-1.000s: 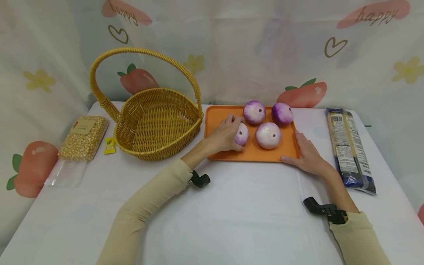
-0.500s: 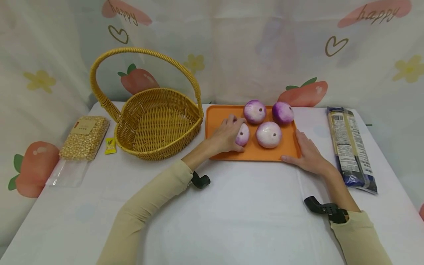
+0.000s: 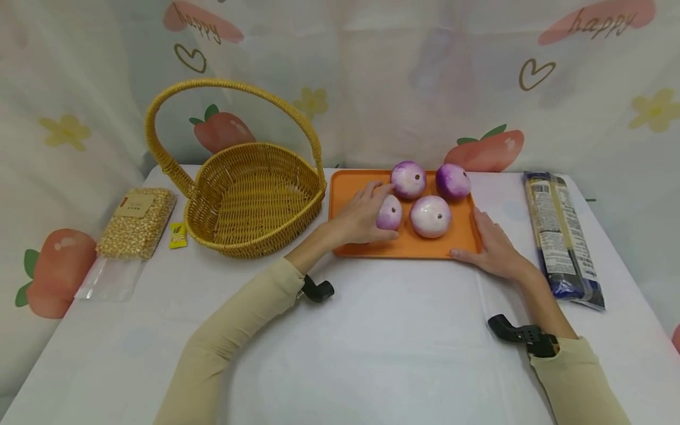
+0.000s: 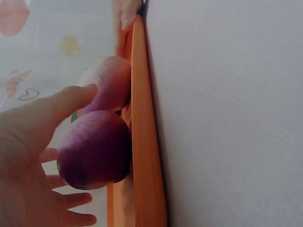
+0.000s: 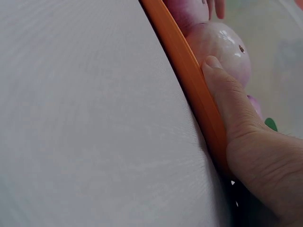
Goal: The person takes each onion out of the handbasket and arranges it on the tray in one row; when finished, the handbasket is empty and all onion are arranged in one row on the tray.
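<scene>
The left hand [image 3: 361, 215] lay on the orange tray [image 3: 350, 183], its fingers and thumb curled around the nearest onion [image 3: 389, 213], a purple and white one at the front left of the tray. In the left wrist view the same onion [image 4: 94, 149] sat against the palm with the thumb over its top, close to the tray's near rim, and a second onion [image 4: 111, 87] showed just behind it.

The right hand [image 3: 491, 248] rested at the tray's front right corner with straight, relaxed fingers, holding nothing; its thumb ran along the near rim and the fingers lay up the right side. The right wrist view showed the thumb [image 5: 227, 101] pressed flat against the orange rim [image 5: 184, 71], with a pale onion [image 5: 222, 49] just past it.

Three more onions stood on the tray: a pale one [image 3: 430, 216] beside the gripped onion at the front, and two darker purple ones [image 3: 408, 179] [image 3: 453, 181] at the back, near each other.

The tray sat on a bench [image 3: 372, 342] covered in white cloth. Just left of the tray stood a wicker basket [image 3: 255, 200] with a tall arched handle. Farther left lay a clear bag of corn kernels [image 3: 135, 221], with a small yellow packet [image 3: 177, 234] between it and the basket. To the right of the tray, well apart from it, lay a long dark packet of noodles [image 3: 560, 236]. Both arms wore beige sleeves [image 3: 239, 330].
</scene>
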### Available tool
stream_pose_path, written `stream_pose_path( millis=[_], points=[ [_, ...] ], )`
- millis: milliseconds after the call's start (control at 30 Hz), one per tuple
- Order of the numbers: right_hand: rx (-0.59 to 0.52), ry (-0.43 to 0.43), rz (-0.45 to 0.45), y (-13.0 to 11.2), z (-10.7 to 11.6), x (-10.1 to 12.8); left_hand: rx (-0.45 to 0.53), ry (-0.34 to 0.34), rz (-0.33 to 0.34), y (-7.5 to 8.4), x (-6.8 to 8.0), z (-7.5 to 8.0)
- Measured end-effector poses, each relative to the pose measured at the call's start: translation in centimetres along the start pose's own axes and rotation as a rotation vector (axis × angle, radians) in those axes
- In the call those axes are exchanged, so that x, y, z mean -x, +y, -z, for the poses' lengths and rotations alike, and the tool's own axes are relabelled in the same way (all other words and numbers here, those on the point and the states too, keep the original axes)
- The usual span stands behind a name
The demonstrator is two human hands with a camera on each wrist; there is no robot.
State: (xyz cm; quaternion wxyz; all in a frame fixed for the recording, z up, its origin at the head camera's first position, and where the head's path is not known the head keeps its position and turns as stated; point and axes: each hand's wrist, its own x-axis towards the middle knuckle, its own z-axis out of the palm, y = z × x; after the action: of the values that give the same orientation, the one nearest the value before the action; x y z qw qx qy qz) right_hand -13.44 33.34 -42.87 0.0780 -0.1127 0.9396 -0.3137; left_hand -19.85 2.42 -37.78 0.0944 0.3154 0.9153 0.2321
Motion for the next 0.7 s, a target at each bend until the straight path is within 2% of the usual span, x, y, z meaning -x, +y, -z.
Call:
stream_pose_path(
  millis=[167,467,700],
  points=[
    [-0.002,-0.004,-0.005,0.1,-0.06,0.11,0.019,0.066,0.004,-0.26,0.16,-0.02],
    [0.018,-0.026,-0.043,0.0,-0.18,0.24,-0.075,0.116,0.091,-0.72,0.54,-0.12],
    [-0.061,-0.04,-0.071,0.0,0.4,0.11,-0.143,0.144,0.128,-0.97,0.44,0.08]
  ],
)
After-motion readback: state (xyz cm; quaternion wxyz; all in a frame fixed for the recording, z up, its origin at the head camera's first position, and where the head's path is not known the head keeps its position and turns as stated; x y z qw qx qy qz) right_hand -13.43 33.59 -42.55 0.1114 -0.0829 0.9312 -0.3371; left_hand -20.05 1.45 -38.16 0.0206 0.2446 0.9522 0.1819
